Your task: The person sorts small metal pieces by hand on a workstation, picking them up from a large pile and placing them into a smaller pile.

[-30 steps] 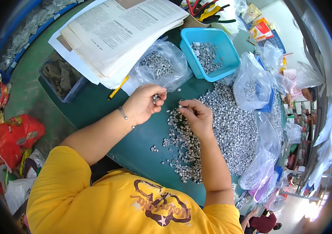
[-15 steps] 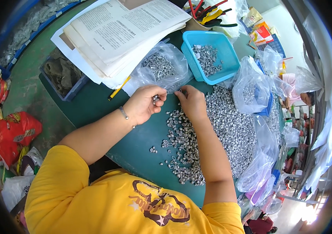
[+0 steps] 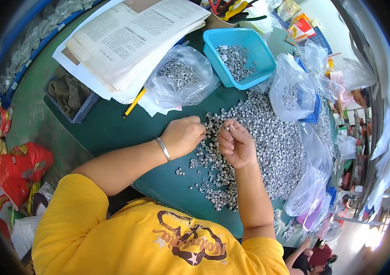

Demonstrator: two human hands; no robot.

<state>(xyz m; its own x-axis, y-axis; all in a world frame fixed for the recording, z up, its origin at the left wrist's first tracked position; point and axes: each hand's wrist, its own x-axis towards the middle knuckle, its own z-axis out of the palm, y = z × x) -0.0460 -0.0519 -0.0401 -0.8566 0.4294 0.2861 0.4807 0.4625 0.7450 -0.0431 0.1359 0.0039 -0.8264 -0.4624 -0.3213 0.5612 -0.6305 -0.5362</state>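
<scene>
A broad pile of small shiny silver metal pieces [image 3: 273,151], some domed and some like oval rings, spreads over the green table. My left hand [image 3: 185,136], back upward and wearing a silver bangle [image 3: 163,149], is closed at the pile's left edge; whatever its curled fingers hold is hidden. Just right of it, above the pile, my right hand [image 3: 238,144] is turned with its curled fingers showing. A small metal piece [image 3: 227,129] sits pinched between its thumb and forefinger.
Beyond the hands stand a clear bag of oval metal rings [image 3: 179,75] and a turquoise basket [image 3: 261,75] of metal bits. A paper stack [image 3: 130,41], yellow cutter [image 3: 134,103] and dark bin [image 3: 78,112] lie left. More plastic bags [image 3: 291,91] line the right.
Both hands have come nearer to me, and the left has turned over, so the metal pieces seen in it before are hidden. My right hand has rotated to show its fingers. The view has shifted slightly.
</scene>
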